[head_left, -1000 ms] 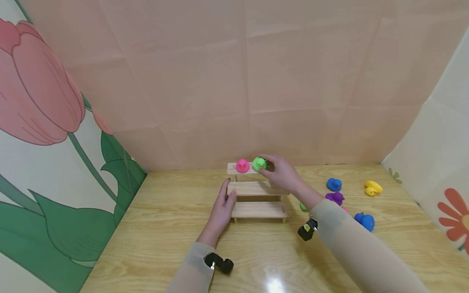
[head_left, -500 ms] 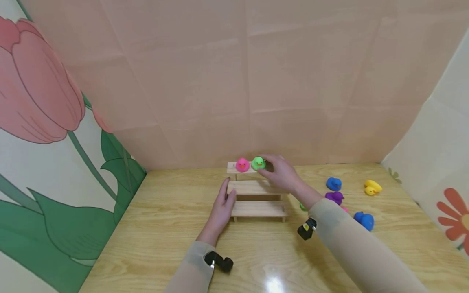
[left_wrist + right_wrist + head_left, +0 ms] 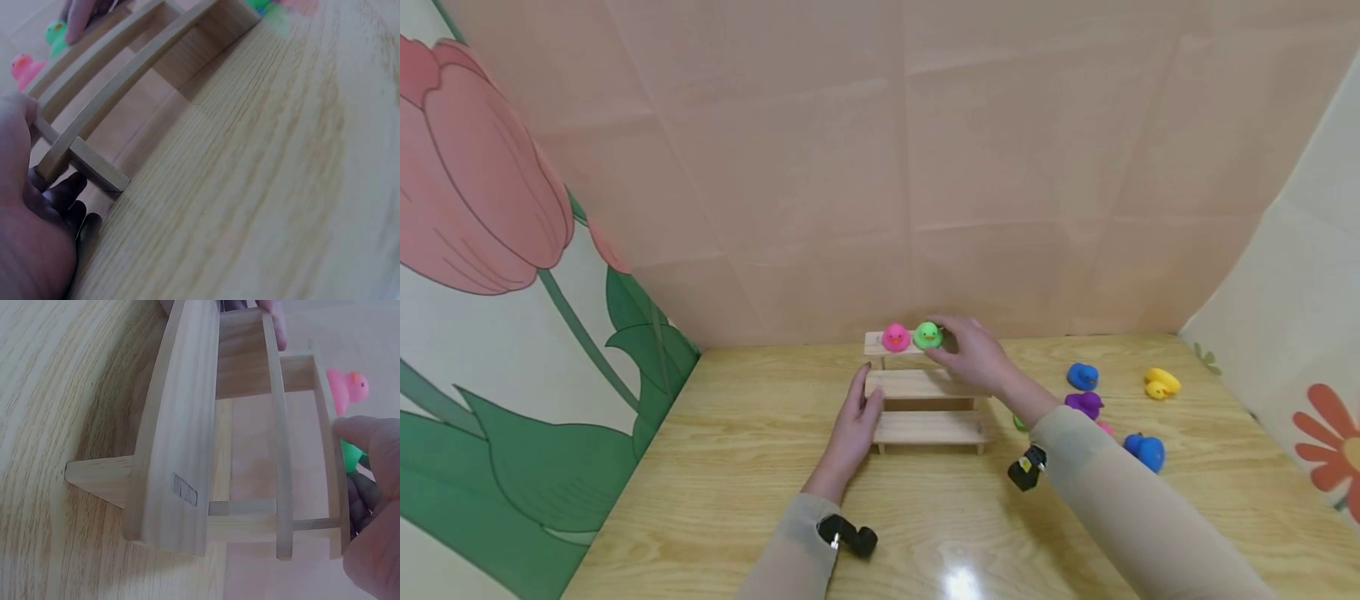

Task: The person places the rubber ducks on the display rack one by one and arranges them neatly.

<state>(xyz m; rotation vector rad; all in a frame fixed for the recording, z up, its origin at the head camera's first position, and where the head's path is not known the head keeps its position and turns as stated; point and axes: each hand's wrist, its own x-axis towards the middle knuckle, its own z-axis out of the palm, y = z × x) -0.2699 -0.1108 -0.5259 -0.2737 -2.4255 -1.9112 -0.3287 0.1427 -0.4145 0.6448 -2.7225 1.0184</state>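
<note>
A three-tier wooden stand (image 3: 928,427) stands on the table. On its top step, a pink rubber duck (image 3: 896,337) sits at the left with a green rubber duck (image 3: 928,335) beside it, both facing me. My right hand (image 3: 973,354) pinches the green duck from its right side, thumb in front and fingers behind; part of the duck is hidden in the right wrist view. At the stand's left end, my left hand (image 3: 855,421) grips the frame. The left wrist view has its thumb on the wood and its dark-shadowed fingers (image 3: 65,190) curled behind.
To the right lie a blue duck (image 3: 1082,376), a purple duck (image 3: 1085,405), a yellow duck (image 3: 1162,383) tipped over and a larger blue one (image 3: 1145,452). Bits of pink and green show beside my right sleeve. A pinkish backdrop (image 3: 805,208) rises behind the table.
The green duck has shifted slightly left, toward the pink one, with my right hand at it. My left hand stays in place on the stand.
</note>
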